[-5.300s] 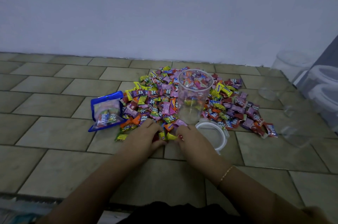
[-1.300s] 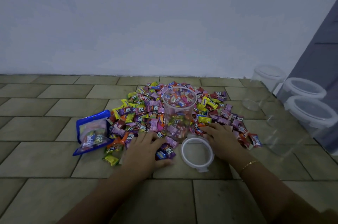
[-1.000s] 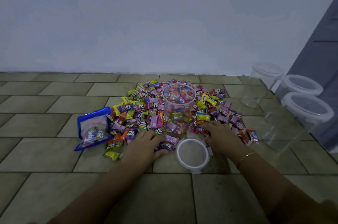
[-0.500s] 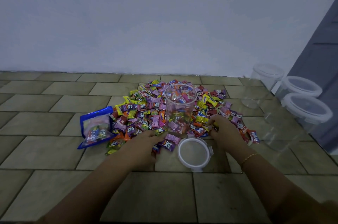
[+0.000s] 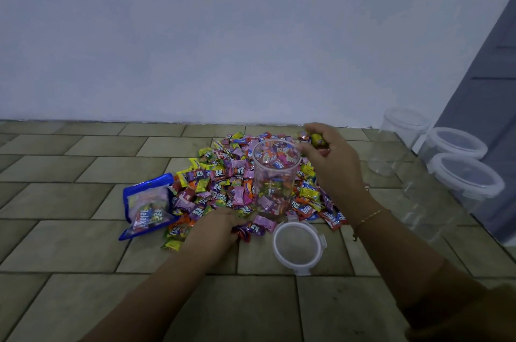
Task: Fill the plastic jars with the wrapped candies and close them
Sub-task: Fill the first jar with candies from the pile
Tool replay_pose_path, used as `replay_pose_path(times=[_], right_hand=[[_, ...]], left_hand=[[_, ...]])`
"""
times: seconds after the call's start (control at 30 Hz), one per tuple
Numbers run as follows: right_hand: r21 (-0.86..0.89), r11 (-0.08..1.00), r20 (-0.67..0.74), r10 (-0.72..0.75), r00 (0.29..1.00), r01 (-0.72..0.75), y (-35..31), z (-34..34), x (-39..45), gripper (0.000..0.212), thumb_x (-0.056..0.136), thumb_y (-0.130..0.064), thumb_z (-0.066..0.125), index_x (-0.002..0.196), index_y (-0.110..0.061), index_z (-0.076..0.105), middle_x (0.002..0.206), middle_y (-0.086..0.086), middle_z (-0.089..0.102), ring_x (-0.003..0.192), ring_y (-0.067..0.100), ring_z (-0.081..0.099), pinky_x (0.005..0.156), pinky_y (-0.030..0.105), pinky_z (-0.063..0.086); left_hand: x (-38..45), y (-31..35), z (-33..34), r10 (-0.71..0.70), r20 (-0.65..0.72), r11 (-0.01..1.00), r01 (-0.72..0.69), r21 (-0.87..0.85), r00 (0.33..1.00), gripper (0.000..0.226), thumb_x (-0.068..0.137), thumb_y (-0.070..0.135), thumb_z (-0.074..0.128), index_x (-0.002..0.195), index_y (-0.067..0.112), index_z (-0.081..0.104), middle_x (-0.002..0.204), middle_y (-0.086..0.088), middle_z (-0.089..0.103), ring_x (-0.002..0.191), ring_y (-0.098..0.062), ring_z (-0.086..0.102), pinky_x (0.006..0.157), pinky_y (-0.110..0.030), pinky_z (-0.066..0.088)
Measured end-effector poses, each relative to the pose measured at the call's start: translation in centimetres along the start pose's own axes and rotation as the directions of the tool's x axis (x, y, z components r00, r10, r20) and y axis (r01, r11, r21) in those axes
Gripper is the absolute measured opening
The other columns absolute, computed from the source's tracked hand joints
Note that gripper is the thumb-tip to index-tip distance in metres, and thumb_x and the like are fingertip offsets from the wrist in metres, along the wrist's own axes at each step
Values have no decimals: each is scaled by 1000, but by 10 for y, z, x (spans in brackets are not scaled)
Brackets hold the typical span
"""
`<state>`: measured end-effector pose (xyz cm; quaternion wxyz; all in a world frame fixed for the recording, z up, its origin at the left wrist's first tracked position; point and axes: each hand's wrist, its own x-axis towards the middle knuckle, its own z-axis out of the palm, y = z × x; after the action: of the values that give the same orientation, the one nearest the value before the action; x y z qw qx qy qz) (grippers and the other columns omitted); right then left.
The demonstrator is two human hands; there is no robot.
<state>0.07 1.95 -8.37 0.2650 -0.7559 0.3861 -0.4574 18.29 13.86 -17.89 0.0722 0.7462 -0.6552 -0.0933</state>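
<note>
A clear plastic jar stands upright in the middle of a heap of wrapped candies on the tiled floor, with some candies inside it. My right hand is raised beside the jar's rim on the right and grips a handful of candies. My left hand lies low on the near edge of the heap, fingers curled round candies. The jar's white-rimmed lid lies flat on the floor in front of the jar.
A blue candy bag lies at the heap's left. Three closed clear jars stand at the right by a grey door. A white wall rises behind the heap. Tiled floor stretches left and near.
My right hand has lifted from the heap's right side up to the jar's rim with candies in it. My left hand stays at the heap's near edge.
</note>
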Motion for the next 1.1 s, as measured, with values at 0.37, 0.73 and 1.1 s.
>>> replay_pose_path(times=[0.37, 0.73, 1.1], right_hand=[[-220, 952, 234, -163, 959, 215, 5, 16, 6, 41, 95, -22, 51, 136, -21, 47, 134, 1, 55, 123, 14, 48, 90, 3, 22], [-62, 996, 367, -42, 929, 69, 11, 24, -11, 90, 76, -49, 70, 147, -30, 19, 152, -2, 27, 137, 17, 30, 110, 42, 32], [-44, 998, 365, -29, 930, 48, 18, 31, -17, 89, 83, -33, 68, 149, -24, 9, 157, -4, 8, 139, 4, 14, 106, 21, 19]], left_hand=[[-9, -4, 0, -74, -133, 982, 49, -180, 988, 38, 92, 19, 57, 131, 20, 55, 139, 4, 51, 128, -8, 43, 96, -7, 21], [-11, -4, -12, -265, -288, 875, 103, -474, 920, 36, 82, 8, 69, 116, 19, 66, 119, 1, 66, 100, -2, 54, 83, 1, 30], [-7, 17, -81, -516, -358, 427, -128, -895, 779, 27, 80, 8, 71, 107, 13, 71, 74, 4, 73, 67, -8, 68, 59, -11, 51]])
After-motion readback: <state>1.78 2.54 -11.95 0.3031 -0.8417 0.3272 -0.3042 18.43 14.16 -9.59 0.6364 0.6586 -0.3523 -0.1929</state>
